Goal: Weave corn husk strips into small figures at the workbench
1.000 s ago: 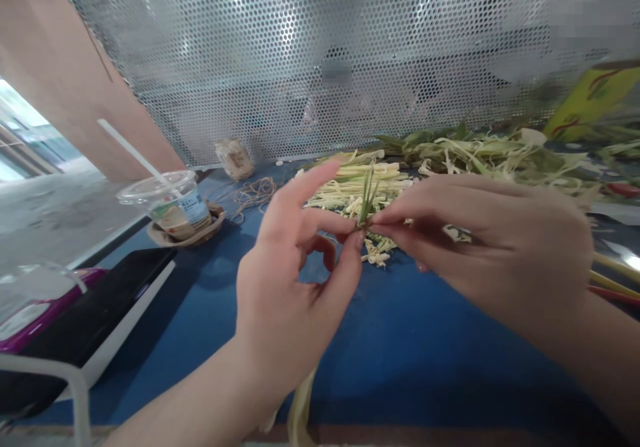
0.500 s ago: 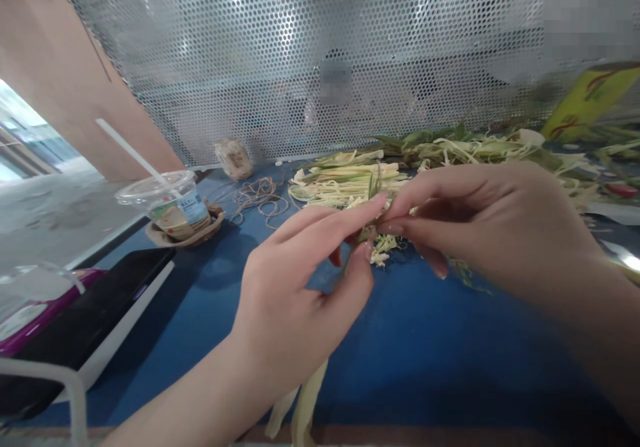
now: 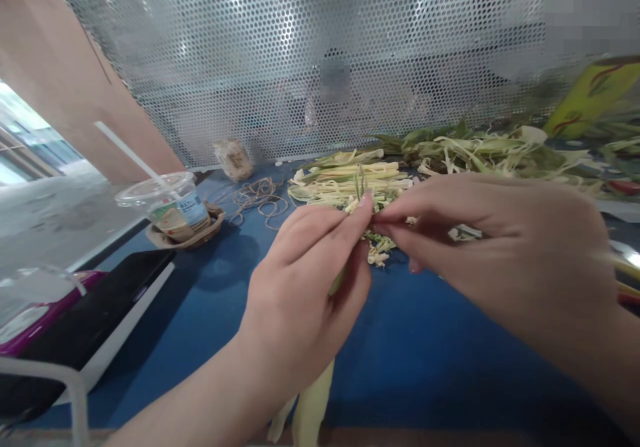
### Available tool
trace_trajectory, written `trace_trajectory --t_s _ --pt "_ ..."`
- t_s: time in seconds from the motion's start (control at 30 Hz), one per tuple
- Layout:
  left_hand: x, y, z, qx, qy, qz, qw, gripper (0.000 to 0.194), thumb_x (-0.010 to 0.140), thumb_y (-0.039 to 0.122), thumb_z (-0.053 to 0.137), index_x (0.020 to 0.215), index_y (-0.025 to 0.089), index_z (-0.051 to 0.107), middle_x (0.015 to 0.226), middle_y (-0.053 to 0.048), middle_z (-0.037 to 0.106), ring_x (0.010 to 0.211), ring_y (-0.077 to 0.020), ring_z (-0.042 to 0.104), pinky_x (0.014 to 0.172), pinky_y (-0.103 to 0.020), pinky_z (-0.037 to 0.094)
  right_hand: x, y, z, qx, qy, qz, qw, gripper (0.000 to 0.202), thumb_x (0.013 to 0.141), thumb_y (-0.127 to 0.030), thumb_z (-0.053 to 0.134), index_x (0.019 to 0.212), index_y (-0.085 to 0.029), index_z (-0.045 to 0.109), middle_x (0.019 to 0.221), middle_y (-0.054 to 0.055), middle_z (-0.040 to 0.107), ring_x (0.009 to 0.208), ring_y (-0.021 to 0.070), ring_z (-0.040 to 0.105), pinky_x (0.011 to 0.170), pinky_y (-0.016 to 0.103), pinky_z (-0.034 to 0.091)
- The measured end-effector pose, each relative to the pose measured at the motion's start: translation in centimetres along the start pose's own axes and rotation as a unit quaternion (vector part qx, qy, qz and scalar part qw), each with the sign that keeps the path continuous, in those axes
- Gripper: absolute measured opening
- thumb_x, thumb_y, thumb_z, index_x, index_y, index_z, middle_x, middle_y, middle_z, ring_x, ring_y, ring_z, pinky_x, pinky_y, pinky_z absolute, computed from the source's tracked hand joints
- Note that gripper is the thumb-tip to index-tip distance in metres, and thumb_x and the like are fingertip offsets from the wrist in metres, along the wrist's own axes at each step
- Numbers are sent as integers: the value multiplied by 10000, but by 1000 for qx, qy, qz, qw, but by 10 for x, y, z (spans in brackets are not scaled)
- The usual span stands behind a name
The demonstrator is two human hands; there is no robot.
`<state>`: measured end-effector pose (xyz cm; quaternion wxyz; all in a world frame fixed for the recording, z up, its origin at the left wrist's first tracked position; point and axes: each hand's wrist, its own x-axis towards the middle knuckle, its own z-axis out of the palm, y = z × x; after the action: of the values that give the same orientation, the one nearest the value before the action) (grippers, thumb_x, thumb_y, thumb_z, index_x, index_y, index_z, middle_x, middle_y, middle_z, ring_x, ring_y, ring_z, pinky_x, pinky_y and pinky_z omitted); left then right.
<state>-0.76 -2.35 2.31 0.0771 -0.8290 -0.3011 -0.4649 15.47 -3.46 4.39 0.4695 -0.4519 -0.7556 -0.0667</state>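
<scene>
My left hand (image 3: pixel 305 294) is closed, thumb and fingers pinching a small green-stemmed bunch (image 3: pixel 359 182) that pokes up past the fingertips. Long pale green leaf strips (image 3: pixel 313 410) hang below this palm. Against the left fingertips, my right hand (image 3: pixel 505 247) pinches with thumb and forefinger; what lies in that pinch is too small to make out. Just beyond the fingers, small creamy flower buds (image 3: pixel 379 254) lie on the blue table (image 3: pixel 425 347). Flat pale yellow-green strips (image 3: pixel 345 177) are stacked behind them.
Left of the stack lie tangled twine (image 3: pixel 257 197) and a small clear package (image 3: pixel 233 160). A plastic cup (image 3: pixel 175 210) with a straw stands in a shallow holder, near a black phone-like slab (image 3: pixel 100 314). Leafy scraps (image 3: pixel 480 150) and a yellow packet (image 3: pixel 593 100) lie right, before perforated metal (image 3: pixel 250 67).
My left fingers have closed tighter around the bunch and its tip has shifted slightly left. My right hand has moved a little left, still pinching at the left fingertips.
</scene>
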Motion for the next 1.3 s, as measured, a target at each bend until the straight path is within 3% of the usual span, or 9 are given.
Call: trace_trajectory --t_s 0.2,0.43,0.63,0.8,0.97,1.1,1.2,1.3 --pt "0 1 0 -10 -9 -4 1000 427 753 77 531 1142 251 553 919 -22 628 820 -167 590 798 -321 493 0 -2 0 5 -12 24 1000 106 665 -125 638 627 -221 616 546 -66 591 432 78 514 455 209 402" --pt "4 1 -3 -65 -19 -5 998 377 723 73 539 1056 240 600 900 -36 634 840 -178 578 782 -346 504 -6 -3 1 -95 31 -44 994 73 705 -133 579 679 -196 606 653 -28 633 529 87 550 474 210 378" --pt "2 7 -1 -155 -11 -94 983 347 711 90 566 1025 230 616 934 -48 633 824 -186 593 735 -347 528 -13 -11 5 -190 49 -25 980 150 748 -165 521 613 -202 574 569 -12 597 519 127 561 446 245 337" --pt "2 8 -3 -184 -12 -158 970 311 726 135 599 1004 272 628 814 0 658 681 -146 600 664 -314 553 -14 -10 7 -177 59 -58 981 214 772 -189 503 563 -191 550 607 6 626 520 130 570 431 270 330" --pt "2 9 -5 -189 2 -150 970 379 727 105 594 1054 295 603 757 19 652 668 -134 592 675 -301 554 -17 -7 0 -150 58 -124 979 171 727 -148 542 568 -210 543 637 -4 642 533 132 578 459 285 378" --pt "4 12 -6 -213 2 -149 966 302 712 94 602 977 236 634 783 5 659 660 -121 594 649 -261 553 -20 -7 -1 -122 121 -172 970 80 718 -212 572 638 -214 579 676 -2 680 557 141 608 498 286 436" --pt "6 14 -10 -219 -9 -151 964 249 729 101 572 946 204 640 802 -11 673 674 -130 614 610 -254 556 -20 -10 2 -126 149 -164 967 150 727 -200 579 580 -226 560 595 -27 678 510 135 613 485 276 453" --pt "6 13 -13 -189 -10 -150 970 207 768 110 537 901 223 648 781 5 675 658 -124 620 593 -246 553 -17 -12 4 -127 163 -200 958 237 777 -230 516 542 -230 545 572 -32 678 487 128 613 463 275 449"
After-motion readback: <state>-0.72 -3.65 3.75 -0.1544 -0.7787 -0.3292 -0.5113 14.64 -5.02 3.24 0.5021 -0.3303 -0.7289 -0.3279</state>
